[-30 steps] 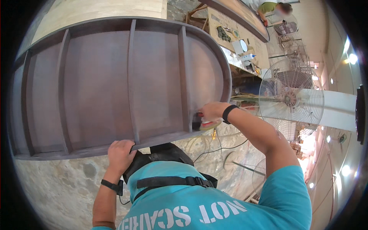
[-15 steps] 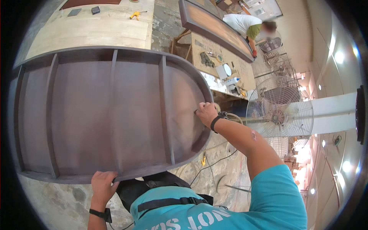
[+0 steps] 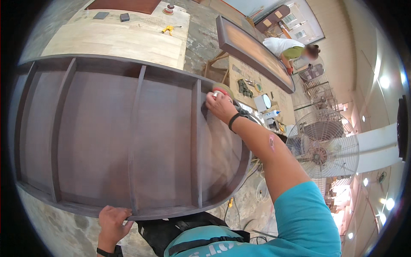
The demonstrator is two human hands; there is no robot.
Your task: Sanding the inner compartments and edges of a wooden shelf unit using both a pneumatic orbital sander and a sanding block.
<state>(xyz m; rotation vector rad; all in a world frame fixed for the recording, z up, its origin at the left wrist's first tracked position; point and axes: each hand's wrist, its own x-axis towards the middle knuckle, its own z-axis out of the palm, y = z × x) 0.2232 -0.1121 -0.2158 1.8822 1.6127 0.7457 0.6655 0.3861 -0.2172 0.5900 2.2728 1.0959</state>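
Observation:
A long dark brown wooden shelf frame (image 3: 162,141) with a rounded right end lies across in front of me, several cross slats dividing it. At its near edge, my left hand (image 3: 114,222) is closed on the rim, close to the end of a slat. My right hand (image 3: 220,107) reaches to the far side of the rounded end. Its fingers are wrapped round a red and white orbital sander (image 3: 221,91), whose round tan pad is tilted up by the far rim. The hand hides part of the sander.
A pale wooden table (image 3: 128,38) holds dark blocks, a yellow tool (image 3: 170,29) and another sander (image 3: 169,9). Beyond the rounded end, a workbench (image 3: 274,90) carries a can (image 3: 262,103) and a bottle. A co-worker (image 3: 284,47) bends over another panel. A large fan (image 3: 321,150) stands at right.
My right hand has moved from the middle of the rounded end to its far side, bringing the sander into view. My left hand stays on the near rim. The whole view has shifted.

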